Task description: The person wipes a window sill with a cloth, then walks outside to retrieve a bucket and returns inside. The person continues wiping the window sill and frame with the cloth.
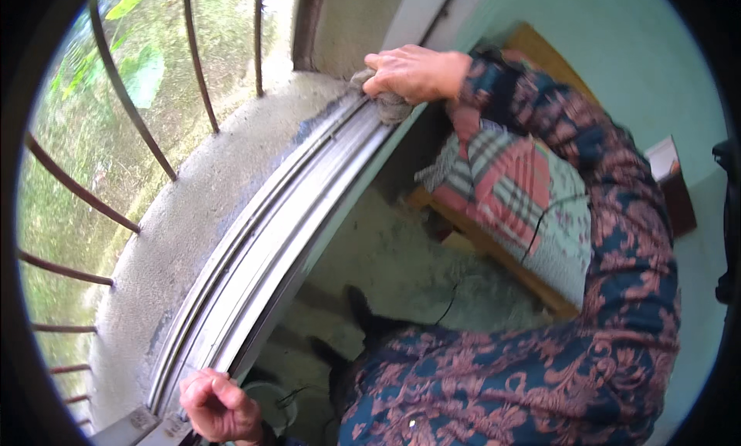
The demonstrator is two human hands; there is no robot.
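Observation:
My right hand [414, 72] presses a crumpled grey-brown rag [395, 109] onto the far end of the metal sliding-window track [278, 214]. The rag bulges out below the fingers and past the fingertips. Long parallel grooves run down the track, with dark dirt specks along some of them. My left hand [217, 402] is at the track's near end, its fingers curled in and nothing visible in them. Close by it, the bottom corner of a window sash frame [136, 426] stands on the track.
Outside the track is a rough concrete sill [191, 185] with rusty iron bars [200, 58]; plants grow beyond. Indoors, a wooden bed [492, 249] holds a plaid cloth [503, 168] and a black cord. A bucket [272, 402] stands on the floor by my left hand.

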